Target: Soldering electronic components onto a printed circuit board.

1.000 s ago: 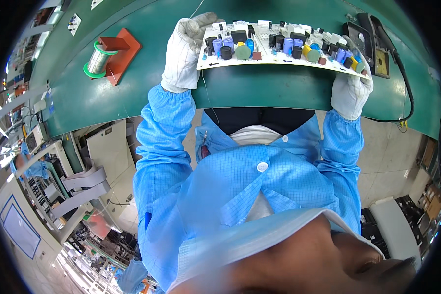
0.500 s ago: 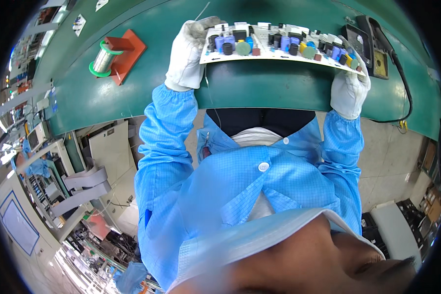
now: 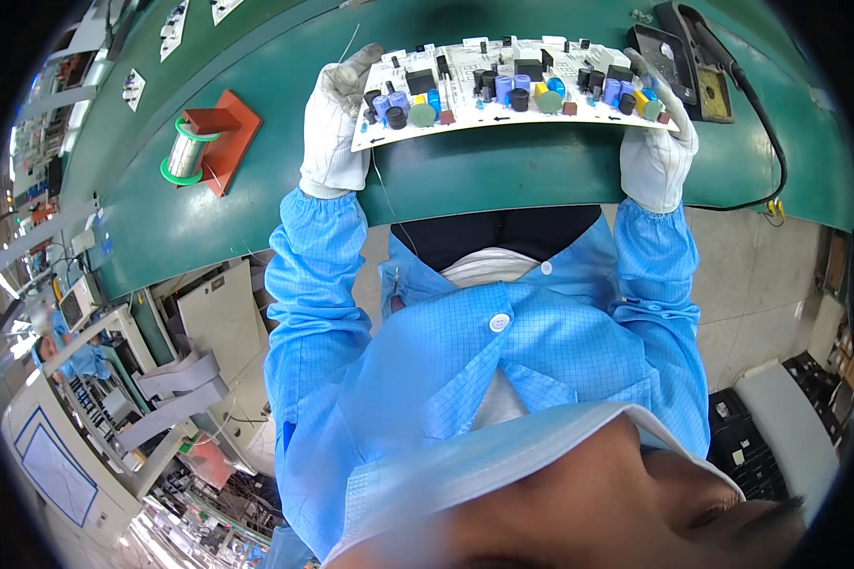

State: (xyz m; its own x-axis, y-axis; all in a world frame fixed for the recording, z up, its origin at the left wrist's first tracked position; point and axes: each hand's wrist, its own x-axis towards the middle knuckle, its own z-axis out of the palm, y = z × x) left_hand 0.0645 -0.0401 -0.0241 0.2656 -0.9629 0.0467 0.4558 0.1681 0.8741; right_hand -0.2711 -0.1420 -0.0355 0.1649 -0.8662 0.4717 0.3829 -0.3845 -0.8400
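A long white circuit board carries rows of black, purple, blue, yellow and green components on its upper face. Both my hands, in white gloves, hold it by its two ends above the green bench. At its left end my left hand is closed on the edge, with the fingertips behind the far corner. My right hand grips the right end, fingers reaching along the far side. Some fingers of each hand are hidden by the board. A thin wire hangs below the board beside my left hand.
On the green bench, a wire spool with green rims sits on a red-brown stand at the left. A black soldering iron holder with a cable lies at the right. Small boards lie at the far left.
Both hands have shifted slightly left with the board. The board is tilted so that more of its component face shows. The view has also turned a little.
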